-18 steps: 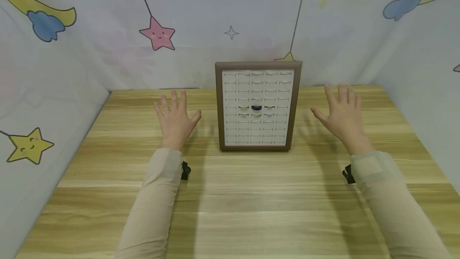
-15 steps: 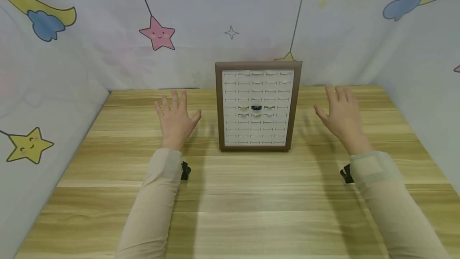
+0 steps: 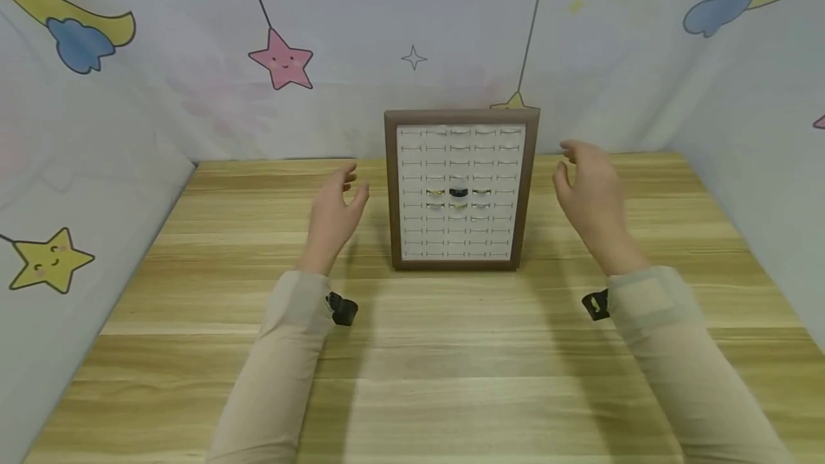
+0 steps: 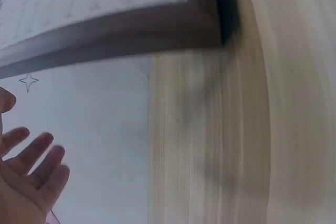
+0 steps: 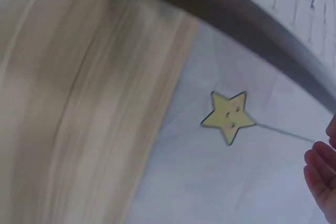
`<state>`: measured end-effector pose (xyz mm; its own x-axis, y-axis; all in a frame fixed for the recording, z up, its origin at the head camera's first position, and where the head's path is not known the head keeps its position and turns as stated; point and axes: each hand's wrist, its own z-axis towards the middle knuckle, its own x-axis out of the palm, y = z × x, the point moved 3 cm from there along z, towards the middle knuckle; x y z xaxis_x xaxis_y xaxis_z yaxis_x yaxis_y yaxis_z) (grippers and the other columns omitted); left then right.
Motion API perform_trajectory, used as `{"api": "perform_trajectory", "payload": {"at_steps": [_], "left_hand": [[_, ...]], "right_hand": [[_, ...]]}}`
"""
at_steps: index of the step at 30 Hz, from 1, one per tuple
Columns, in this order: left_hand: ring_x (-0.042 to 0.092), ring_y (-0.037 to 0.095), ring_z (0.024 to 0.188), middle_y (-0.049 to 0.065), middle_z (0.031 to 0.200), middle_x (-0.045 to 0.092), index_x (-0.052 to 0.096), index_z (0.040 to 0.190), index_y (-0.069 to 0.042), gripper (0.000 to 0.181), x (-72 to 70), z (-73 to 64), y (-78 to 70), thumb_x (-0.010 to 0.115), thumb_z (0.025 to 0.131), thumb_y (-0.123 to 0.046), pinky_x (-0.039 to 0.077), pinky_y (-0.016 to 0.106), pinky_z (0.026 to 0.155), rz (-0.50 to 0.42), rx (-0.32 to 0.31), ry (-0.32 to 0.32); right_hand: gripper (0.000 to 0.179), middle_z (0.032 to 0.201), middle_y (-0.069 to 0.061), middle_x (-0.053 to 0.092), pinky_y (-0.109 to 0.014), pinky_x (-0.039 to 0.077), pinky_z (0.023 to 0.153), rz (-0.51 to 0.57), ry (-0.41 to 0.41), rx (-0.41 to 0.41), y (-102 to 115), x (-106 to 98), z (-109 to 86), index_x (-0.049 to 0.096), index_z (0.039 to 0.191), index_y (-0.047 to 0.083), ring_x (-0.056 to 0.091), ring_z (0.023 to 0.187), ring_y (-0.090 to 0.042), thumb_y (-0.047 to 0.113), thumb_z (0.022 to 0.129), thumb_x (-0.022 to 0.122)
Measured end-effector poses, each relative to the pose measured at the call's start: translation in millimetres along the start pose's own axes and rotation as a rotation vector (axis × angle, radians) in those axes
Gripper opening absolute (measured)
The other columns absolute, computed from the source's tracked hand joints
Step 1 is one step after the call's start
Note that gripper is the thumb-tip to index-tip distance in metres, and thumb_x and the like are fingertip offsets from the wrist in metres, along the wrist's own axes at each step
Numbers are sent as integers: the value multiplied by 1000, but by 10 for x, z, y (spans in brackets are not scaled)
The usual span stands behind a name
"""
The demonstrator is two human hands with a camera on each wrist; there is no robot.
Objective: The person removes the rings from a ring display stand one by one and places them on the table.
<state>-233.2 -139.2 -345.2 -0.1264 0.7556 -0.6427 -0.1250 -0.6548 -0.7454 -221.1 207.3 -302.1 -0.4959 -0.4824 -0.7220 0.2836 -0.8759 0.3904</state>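
Observation:
A ring display board [image 3: 456,235] with a brown frame and a white slotted face stands upright at the back middle of the table. Several rings sit in its middle slots, among them a black ring [image 3: 458,192] and a gold ring [image 3: 435,192]. To the left of the frame, my left hand [image 3: 333,217] is held apart from it, palm turned inward and fingers loosely bent. My right hand [image 3: 591,199] hovers on the other side, also palm inward with relaxed fingers. Neither hand holds anything. Both wrist views show the frame's side edge close by.
The wood-grain table [image 3: 445,378] reaches back to a white curtain [image 3: 348,34] printed with stars and moons. More curtain encloses the left and right sides. A black wrist mount [image 3: 343,309] sticks out from the left sleeve, and another [image 3: 596,304] from the right.
Both hands have turned from palms down with spread fingers to palms facing inward, and have moved closer to the frame. The display board stays in place.

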Motion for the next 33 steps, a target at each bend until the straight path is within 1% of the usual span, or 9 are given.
{"api": "perform_trajectory", "payload": {"at_steps": [3, 5, 8, 11, 14, 17, 20, 26, 33], "left_hand": [[52, 30, 125, 16, 137, 53, 40, 144, -9, 50, 46, -11, -50, 47, 100, -33, 42, 43, 107, -227, -7, 40], [52, 30, 126, 16, 139, 51, 38, 145, -10, 53, 79, -15, -87, 49, 99, -34, 42, 43, 107, -326, -16, 85], [47, 29, 131, 15, 143, 46, 32, 148, -14, 60, 124, -27, -137, 54, 97, -36, 41, 45, 108, -414, -44, 161], [44, 28, 133, 12, 147, 41, 27, 151, -19, 68, 169, -37, -161, 61, 93, -33, 42, 45, 107, -467, -71, 216], [43, 28, 133, 11, 148, 39, 24, 152, -23, 74, 210, -37, -162, 66, 91, -25, 43, 44, 106, -495, -72, 238], [44, 29, 132, 12, 148, 39, 24, 152, -24, 77, 243, -32, -151, 68, 89, -15, 44, 43, 105, -498, -78, 233], [44, 29, 132, 12, 147, 39, 24, 152, -24, 80, 274, -27, -132, 69, 87, -9, 45, 43, 105, -488, -104, 233], [43, 28, 133, 9, 147, 39, 25, 152, -26, 82, 319, -25, -112, 71, 86, -10, 47, 45, 102, -472, -143, 244], [42, 30, 133, 11, 147, 38, 24, 152, -26, 81, 341, -27, -98, 70, 87, -11, 46, 48, 102, -452, -110, 256]], "right_hand": [[27, 106, -27, 64, -49, 50, 81, 47, -71, -56, 158, 21, 17, 58, 115, -9, 61, 96, -40, 1, 92, 50], [25, 103, -25, 64, -47, 50, 81, 70, -99, -98, 275, 36, 29, 59, 113, -9, 62, 94, -38, 2, 91, 52], [24, 102, -24, 65, -45, 51, 81, 94, -101, -158, 459, 71, 39, 60, 112, -8, 62, 93, -36, 4, 92, 54], [24, 103, -22, 65, -43, 52, 81, 111, -62, -211, 638, 134, 42, 60, 113, -7, 62, 93, -34, 5, 92, 55], [25, 108, -19, 66, -41, 52, 84, 113, 5, -251, 788, 214, 39, 60, 114, -5, 62, 96, -32, 6, 92, 57], [24, 109, -16, 66, -39, 52, 87, 118, 79, -277, 920, 296, 26, 61, 114, -2, 62, 100, -30, 6, 92, 58], [22, 109, -14, 67, -37, 53, 88, 111, 131, -309, 1020, 385, 7, 63, 112, 0, 61, 103, -28, 5, 92, 59], [18, 103, -12, 68, -35, 53, 88, 72, 185, -373, 1131, 545, -25, 67, 107, 2, 62, 101, -27, 7, 90, 64], [17, 101, -10, 69, -34, 53, 87, 60, 242, -367, 1175, 638, -45, 67, 106, 4, 62, 95, -25, 10, 90, 65]]}}
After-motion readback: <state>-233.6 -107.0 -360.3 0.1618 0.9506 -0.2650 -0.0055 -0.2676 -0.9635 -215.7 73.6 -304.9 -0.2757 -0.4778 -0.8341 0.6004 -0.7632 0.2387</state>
